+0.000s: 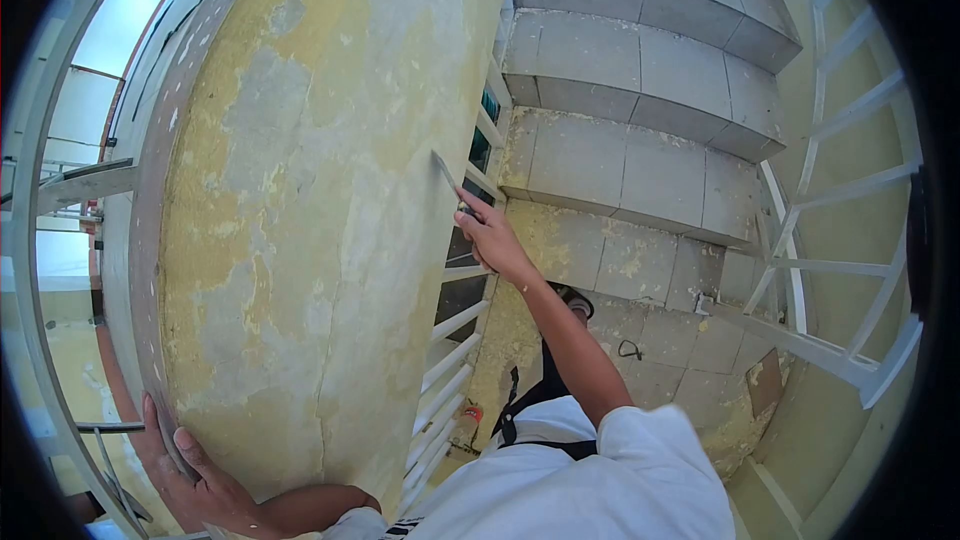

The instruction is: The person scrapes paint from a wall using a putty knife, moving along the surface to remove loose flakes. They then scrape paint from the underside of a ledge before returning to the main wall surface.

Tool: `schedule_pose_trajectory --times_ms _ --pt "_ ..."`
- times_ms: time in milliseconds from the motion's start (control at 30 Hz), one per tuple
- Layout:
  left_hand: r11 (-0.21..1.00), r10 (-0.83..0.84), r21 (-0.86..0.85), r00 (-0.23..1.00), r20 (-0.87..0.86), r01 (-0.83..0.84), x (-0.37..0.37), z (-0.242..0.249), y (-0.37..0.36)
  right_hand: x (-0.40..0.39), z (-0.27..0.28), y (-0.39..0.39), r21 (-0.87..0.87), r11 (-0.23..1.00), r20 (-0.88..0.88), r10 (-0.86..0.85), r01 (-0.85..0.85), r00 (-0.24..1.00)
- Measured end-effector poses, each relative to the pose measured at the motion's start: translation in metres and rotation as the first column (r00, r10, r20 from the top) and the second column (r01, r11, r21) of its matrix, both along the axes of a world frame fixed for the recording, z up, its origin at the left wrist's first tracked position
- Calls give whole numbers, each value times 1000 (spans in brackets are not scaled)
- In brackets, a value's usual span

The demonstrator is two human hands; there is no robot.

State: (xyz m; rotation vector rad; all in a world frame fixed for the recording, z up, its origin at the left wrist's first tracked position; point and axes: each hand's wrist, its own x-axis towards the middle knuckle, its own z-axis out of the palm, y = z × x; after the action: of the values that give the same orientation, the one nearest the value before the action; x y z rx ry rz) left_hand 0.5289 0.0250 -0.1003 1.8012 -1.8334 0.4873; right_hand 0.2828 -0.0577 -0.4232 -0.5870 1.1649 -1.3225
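Note:
My right hand [490, 240] is closed around the handle of a scraper [446, 176] with a narrow-looking metal blade. The blade points up and to the left, its tip over the peeling wall [330, 190] near the wall's right edge. Yellow paint on this surface is broken by bare grey and whitish patches, and a thin crack runs down its lower part. At the lower left, my left hand [205, 490] rests on the wall's brownish border [150, 240], thumb and fingers apart, with nothing held.
Grey tiled steps [620, 160] rise at the upper right, with paint flakes scattered on them. White railing bars [455, 330] run beside the wall, and a white metal railing [830, 260] stands far right. On the tiled floor lie a small dark loop [629, 349] and a brown piece [766, 385].

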Motion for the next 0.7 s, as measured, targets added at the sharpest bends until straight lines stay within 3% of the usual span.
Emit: schedule_pose_trajectory --times_ms 100,200,300,400,467,567,700 --pt "1000 -13 5 1000 25 13 7 1 -1 -18 -9 -37 73 991 -50 -106 109 993" --pt "1000 -9 5 1000 -11 9 5 0 -4 -67 -23 -78 41 996 -64 -79 81 995" --pt "999 38 -24 996 -81 -40 -1 -2 -6 -82 -33 -75 3 1000 -127 26 -25 992" --pt "991 112 -59 985 -133 -121 4 -3 -10 -71 -14 -60 46 999 -103 21 -17 994" --pt "968 230 -76 965 -129 -241 -3 0 -11 -80 -20 -80 50 998 -92 -24 29 995" --pt "961 247 -132 969 6 -244 8 -2 -12 -81 -18 -70 60 998 -49 14 -11 999" --pt "975 201 -100 980 -2 -200 8 0 -17 -76 -21 -68 4 1000 -70 11 -10 997"
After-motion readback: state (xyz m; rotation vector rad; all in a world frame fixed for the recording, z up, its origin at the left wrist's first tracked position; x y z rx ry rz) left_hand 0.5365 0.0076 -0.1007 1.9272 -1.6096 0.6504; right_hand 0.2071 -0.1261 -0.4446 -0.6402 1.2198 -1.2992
